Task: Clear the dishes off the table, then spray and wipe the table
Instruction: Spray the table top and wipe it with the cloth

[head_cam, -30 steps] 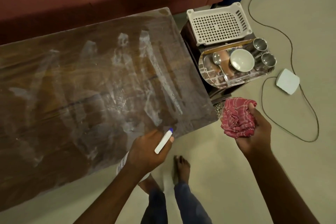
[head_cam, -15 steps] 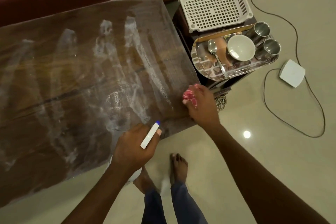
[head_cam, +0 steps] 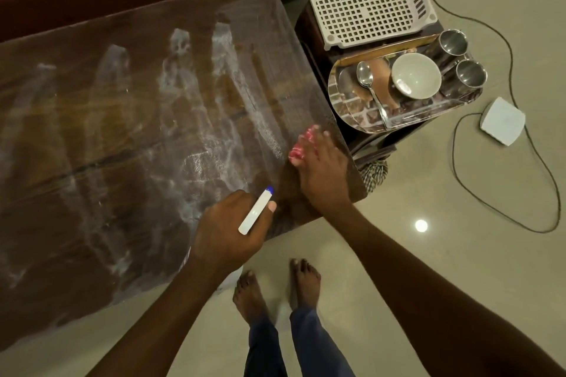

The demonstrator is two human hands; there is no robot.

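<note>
left hand [head_cam: 229, 229]: fist closed round a white spray bottle [head_cam: 255, 211], blue tip pointing far-right, over the table's [head_cam: 122, 131] near edge. right hand [head_cam: 321, 174]: fingers curled over a bunched red cloth [head_cam: 301, 147], pressing it to the tabletop near the right edge. white foamy streaks cover most of the table. dishes: bowl [head_cam: 416, 76], spoon [head_cam: 366, 76] and two steel cups [head_cam: 453, 43] sit on a shiny tray [head_cam: 337, 101] on a side stand [head_cam: 309, 40], right of the table; white basket [head_cam: 367, 9] just beyond the tray.

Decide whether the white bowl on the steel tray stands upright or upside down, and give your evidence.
Upright. The white bowl sits on the steel tray with its rim and hollow inside facing up.
</note>
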